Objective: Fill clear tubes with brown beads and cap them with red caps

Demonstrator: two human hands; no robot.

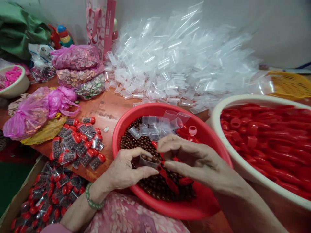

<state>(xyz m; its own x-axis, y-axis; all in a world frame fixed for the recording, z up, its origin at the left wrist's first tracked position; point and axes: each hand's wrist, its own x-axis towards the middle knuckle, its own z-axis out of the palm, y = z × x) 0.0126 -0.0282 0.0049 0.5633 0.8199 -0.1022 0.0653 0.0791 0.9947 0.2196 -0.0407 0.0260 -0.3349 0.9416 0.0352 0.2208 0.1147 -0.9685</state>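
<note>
My left hand [128,168] grips a short clear plastic tube [148,162] between thumb and fingers. Several brown round beads lie in a row inside the tube. At the tube's right end my right hand [187,158] has its thumb and fingers curled around a red plastic piece [162,156], mostly hidden by the fingers. Both hands are over a red basin [155,212] holding loose brown beads [153,191], clear tubes [155,126] and red plastic parts [193,131]. A longer red piece [171,185] shows just below the fingers.
Red-capped, bead-filled tubes [80,142] are heaped left on the table, more in a box [53,191] below. Clear empty tubes [175,64] pile against the wall. A white tub [216,119] of red parts stands right. Pink bags [77,58] lie back left.
</note>
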